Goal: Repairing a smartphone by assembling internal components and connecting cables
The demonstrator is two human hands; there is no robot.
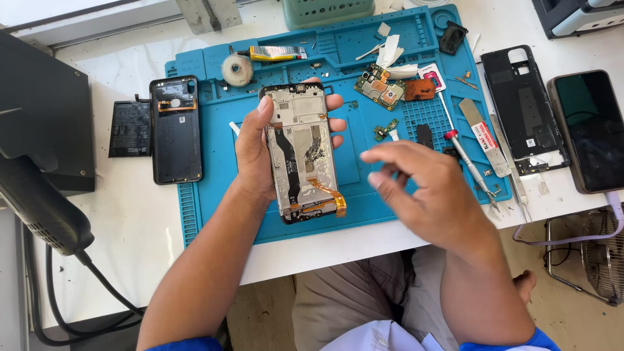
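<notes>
Blue mat [195,214]: a work mat with moulded trays, lying on the white bench; its near edge runs just short of the bench's near edge.
Right hand [426,195]: nearest the camera, hovering over the mat's near right part, blurred; fingers loosely curled and holding nothing that can be seen.
Left hand [257,153]: above the middle of the mat, fingers wrapped around an opened phone frame [300,153], thumb on its left edge, fingertips on its right edge.
Phone frame: held upright in the palm, insides facing up, with a black flat cable and an orange flat cable showing near its lower end.
Step in hand: judged to be inspection or stripping of the frame's inner parts, the free hand about to come in.
Next move: likely calls for a steady grip and fine fingertip work on the thin cables, which could tear.
Right of the mat: screwdriver [465,156] and tweezers [513,172] by the mat's right edge; black back cover [520,104] and a dark phone [590,130] beyond it.
Far edge of the mat: green circuit board [379,88], tape roll [236,69].
Left edge: second phone body [175,130] straddling it, battery [130,129] just beside.
</notes>
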